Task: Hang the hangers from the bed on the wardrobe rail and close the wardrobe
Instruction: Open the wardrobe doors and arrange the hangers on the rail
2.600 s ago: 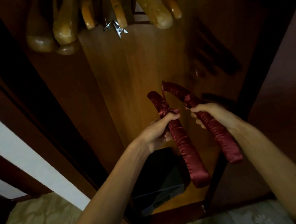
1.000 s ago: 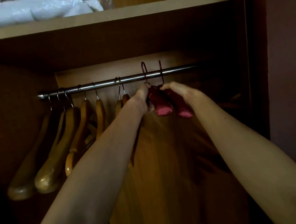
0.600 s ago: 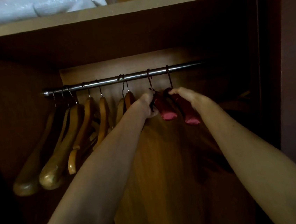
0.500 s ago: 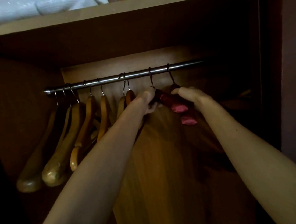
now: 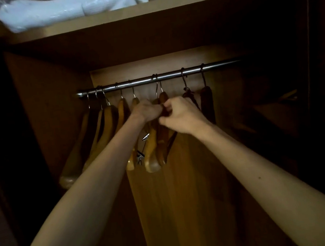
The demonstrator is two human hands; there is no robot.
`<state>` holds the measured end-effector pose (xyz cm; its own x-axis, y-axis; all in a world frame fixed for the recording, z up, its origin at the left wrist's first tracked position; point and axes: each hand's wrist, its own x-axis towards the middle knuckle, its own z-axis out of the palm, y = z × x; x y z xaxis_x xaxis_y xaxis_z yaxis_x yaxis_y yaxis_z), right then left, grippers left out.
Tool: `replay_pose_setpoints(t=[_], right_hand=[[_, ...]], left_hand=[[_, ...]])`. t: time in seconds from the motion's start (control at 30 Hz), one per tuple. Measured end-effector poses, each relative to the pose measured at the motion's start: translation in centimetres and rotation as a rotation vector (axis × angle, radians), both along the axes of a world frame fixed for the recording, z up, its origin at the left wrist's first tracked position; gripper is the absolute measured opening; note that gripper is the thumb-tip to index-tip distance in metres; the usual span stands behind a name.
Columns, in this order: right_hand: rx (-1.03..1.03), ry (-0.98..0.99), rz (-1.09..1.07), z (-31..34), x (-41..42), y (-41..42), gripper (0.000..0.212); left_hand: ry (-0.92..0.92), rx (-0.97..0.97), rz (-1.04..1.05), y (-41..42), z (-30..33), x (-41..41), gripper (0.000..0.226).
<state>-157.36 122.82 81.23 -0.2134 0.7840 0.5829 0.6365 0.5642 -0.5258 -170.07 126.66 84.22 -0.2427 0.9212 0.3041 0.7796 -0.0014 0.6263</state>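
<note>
Both hands meet at the wooden hangers under the wardrobe rail, with the two red padded hangers already hung just beside them.

Left of the hands, a row of wooden hangers (image 5: 106, 128) hangs from the metal rail (image 5: 172, 74). The left hand (image 5: 146, 110) has its fingers curled at the neck of the rightmost wooden hanger (image 5: 164, 130); whether it truly grips is hard to tell in the dim light. The right hand (image 5: 181, 115) touches it, fingers curled in a pinch on that same hanger. Just right of the right hand hang the padded hangers (image 5: 207, 106), free of both hands. Above the hands, a shelf (image 5: 185, 2) carries wrapped white bedding (image 5: 69, 6).
</note>
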Motion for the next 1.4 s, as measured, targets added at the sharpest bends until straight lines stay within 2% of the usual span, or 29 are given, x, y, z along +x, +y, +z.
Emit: replay_pose_setpoints(t=[0.07, 0.13, 0.23, 0.3, 0.37, 0.5, 0.67, 0.7, 0.8, 0.9, 0.97, 1.07, 1.2, 1.4], right_hand=[[-0.051, -0.063, -0.051, -1.3, -1.2, 0.2, 0.042], [-0.158, -0.076, -0.059, -2.3, -2.2, 0.6, 0.052], [-0.248, -0.082, -0.115, -3.7, -3.1, 1.3, 0.093], [-0.247, -0.065, -0.162, -4.2, -3.5, 1.7, 0.108], [-0.243, -0.065, -0.189, -4.4, -3.5, 1.9, 0.114], [-0.218, -0.003, -0.198, -4.7, -3.4, 2.1, 0.104], [-0.301, 0.019, -0.138, -2.0, -2.5, 1.9, 0.059], [-0.315, 0.012, -0.129, -1.1, -2.4, 1.7, 0.056], [-0.321, -0.026, -0.128, 0.9, -2.0, 2.2, 0.069], [-0.347, -0.025, -0.106, 0.9, -1.2, 2.7, 0.057], [-0.359, -0.012, -0.105, -0.3, -0.5, 3.3, 0.052], [-0.357, 0.020, -0.055, -2.7, 0.1, 4.5, 0.058], [-0.440, 0.002, -0.009, -5.0, 0.7, 5.0, 0.045], [-0.405, 0.004, 0.068, -12.1, 2.4, 3.2, 0.068]], left_hand=[[-0.178, -0.030, -0.050, -0.3, -0.8, 0.2, 0.044], [-0.397, -0.079, -0.093, -0.2, -1.4, 0.0, 0.045], [-0.661, -0.164, -0.153, 0.1, -2.4, -0.9, 0.027], [-0.745, -0.237, -0.209, 0.5, -3.0, -1.0, 0.030], [-0.764, -0.277, -0.274, 0.4, -3.2, -0.6, 0.034], [-0.872, -0.243, -0.319, 0.5, -3.6, -0.2, 0.029], [-0.895, -0.171, -0.247, 0.9, -2.7, 0.3, 0.023], [-0.891, -0.180, -0.227, 1.4, -2.2, 0.4, 0.026], [-0.902, -0.192, -0.189, 3.7, -1.5, 0.5, 0.032], [-0.910, -0.195, -0.206, 3.0, -1.4, 1.3, 0.024], [-0.913, -0.224, -0.219, 2.9, -2.1, 1.9, 0.026], [-0.873, -0.265, -0.247, 3.6, -3.7, 2.5, 0.032], [-0.868, -0.323, -0.225, 3.6, -6.4, 3.0, 0.036], [-1.078, -0.295, -0.342, 4.1, -14.8, 2.3, 0.022]])
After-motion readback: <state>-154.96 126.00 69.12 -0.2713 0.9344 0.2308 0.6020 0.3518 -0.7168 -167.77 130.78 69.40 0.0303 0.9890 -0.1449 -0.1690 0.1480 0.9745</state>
